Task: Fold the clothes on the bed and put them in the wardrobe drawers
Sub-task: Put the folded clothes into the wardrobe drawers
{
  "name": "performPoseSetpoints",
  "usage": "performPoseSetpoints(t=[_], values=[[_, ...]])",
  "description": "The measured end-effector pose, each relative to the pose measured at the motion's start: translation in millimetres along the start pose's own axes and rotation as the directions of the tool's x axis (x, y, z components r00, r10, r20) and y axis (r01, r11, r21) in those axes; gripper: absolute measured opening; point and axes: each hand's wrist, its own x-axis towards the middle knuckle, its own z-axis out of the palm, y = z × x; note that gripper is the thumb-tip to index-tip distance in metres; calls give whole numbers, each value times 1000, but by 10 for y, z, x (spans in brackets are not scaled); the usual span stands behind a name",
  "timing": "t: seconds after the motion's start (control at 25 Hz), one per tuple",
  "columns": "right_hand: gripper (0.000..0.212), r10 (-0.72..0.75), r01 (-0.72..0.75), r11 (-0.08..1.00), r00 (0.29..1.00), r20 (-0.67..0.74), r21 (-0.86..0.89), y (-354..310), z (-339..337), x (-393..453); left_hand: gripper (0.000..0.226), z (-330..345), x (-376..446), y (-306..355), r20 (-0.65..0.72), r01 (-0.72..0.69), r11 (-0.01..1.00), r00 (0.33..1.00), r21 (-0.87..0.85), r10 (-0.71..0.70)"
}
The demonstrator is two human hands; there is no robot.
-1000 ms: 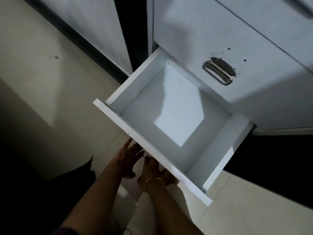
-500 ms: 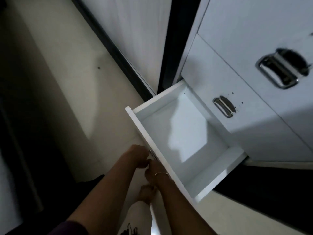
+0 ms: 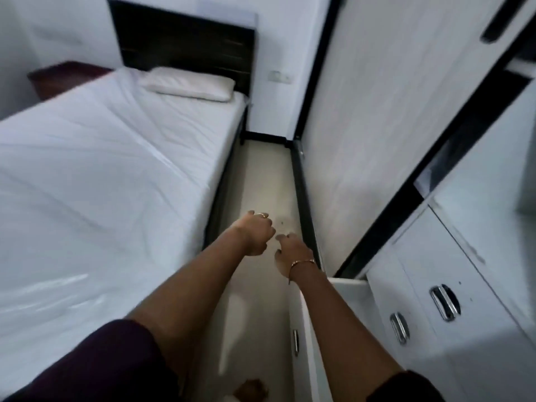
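Below the right forearm, the open drawer (image 3: 307, 338) juts from the wardrobe (image 3: 435, 285). Left hand (image 3: 255, 233) and right hand (image 3: 293, 250) hang over the floor, fingers loosely curled, holding nothing (somewhat blurred). Left of them lies the bed (image 3: 101, 184), pillow (image 3: 188, 84) farthest.

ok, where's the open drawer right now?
Head view, lower right: the open drawer juts from the wardrobe beneath the right forearm, its front facing the bed.
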Motion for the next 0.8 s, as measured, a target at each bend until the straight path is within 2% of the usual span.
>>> performPoseSetpoints(t=[0.12, 0.28, 0.4, 0.52, 0.64, 0.72, 0.8], values=[[39, -136, 131, 989, 987, -80, -67, -789, -444, -192, 40, -247, -870, -531, 23, 92, 991, 995, 96, -95], [38, -308, 287, 949, 933, -185, -130, -1933, -873, -554, 45, -670, -2304, -1289, 7, 270, 948, 961, 168, -275], [38, -402, 369, 911, 895, -193, -186, -2687, -1013, -712, 44, -967, -3167, -1757, -9, 359, 916, 932, 181, -363], [39, -503, 476, 863, 841, -199, -170, -3518, -1174, -893, 43, -1223, -3884, -2288, -58, 544, 834, 839, 86, -541], [41, -586, 569, 810, 775, -235, -144, -4273, -1220, -967, 45, -1162, -4317, -2686, -116, 715, 694, 684, -85, -720], [43, -600, 592, 798, 760, -248, -115, -4647, -1140, -942, 48, -975, -4462, -2840, -140, 774, 615, 599, -153, -789], [44, -599, 596, 798, 767, -229, -92, -5070, -941, -899, 48, -666, -4696, -2985, -117, 804, 574, 562, -156, -819]])
